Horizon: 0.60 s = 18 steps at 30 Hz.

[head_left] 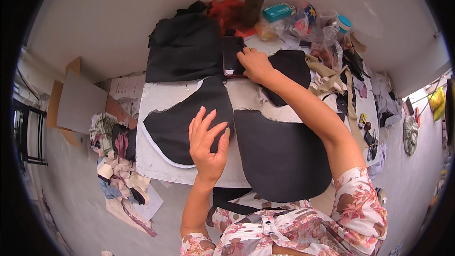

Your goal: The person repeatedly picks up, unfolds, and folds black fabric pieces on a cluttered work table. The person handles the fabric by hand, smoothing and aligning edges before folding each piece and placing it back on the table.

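Observation:
My left hand (207, 149) is raised over a black cut fabric piece (189, 116) with a white curved edge, its fingers spread and nothing in them. My right hand (256, 66) reaches to the far side of the table, fingers bent around the right edge of a dark phone or small tablet (232, 57) that lies flat. Part of those fingertips is hidden. Close to my body, a larger black piece with a rounded end (283, 154) overhangs the table's front edge. Under my right forearm sits another black piece (290, 68).
Stacked black cloth (184, 47) lies at the back left. Behind stand a lidded jar (254, 5), a teal box (278, 12) and plastic bags (327, 31). Beige strips (350, 99) and small scissors (372, 147) line the white table's (159, 94) right side. Scraps (124, 173) heap at left.

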Available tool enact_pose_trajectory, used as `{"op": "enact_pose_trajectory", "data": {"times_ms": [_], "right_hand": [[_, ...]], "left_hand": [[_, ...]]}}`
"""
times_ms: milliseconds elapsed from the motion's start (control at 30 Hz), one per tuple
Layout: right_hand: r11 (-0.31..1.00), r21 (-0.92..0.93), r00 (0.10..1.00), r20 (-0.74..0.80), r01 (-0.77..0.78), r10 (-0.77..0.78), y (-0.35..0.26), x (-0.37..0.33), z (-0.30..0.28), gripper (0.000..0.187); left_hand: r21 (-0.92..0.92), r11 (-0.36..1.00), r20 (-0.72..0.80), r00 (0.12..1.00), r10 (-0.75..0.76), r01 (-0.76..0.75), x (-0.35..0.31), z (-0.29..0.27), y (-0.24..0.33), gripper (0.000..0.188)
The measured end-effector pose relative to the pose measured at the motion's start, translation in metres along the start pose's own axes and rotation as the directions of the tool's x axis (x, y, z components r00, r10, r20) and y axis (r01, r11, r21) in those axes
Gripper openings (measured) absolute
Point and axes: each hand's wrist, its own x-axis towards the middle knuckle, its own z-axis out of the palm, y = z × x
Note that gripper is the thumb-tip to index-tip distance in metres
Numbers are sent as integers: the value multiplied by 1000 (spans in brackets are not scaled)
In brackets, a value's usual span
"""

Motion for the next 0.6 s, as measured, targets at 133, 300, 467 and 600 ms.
{"op": "enact_pose_trajectory", "data": {"times_ms": [133, 300, 467, 600], "right_hand": [[988, -11, 965, 211, -156, 154, 26, 12, 22, 31], [874, 470, 979, 202, -122, 28, 54, 4, -5, 30], [551, 811, 967, 252, -195, -28, 77, -8, -21, 23], [521, 838, 976, 213, -162, -38, 84, -15, -28, 22]], "left_hand": [[-20, 999, -3, 999, -42, 42, 5, 7, -19, 15], [-397, 819, 193, 910, -367, 415, 63, 53, -60, 43], [-584, 438, 597, 728, -338, 683, 108, 140, -79, 82], [-530, 277, 729, 597, -334, 802, 113, 185, -88, 65]]}}
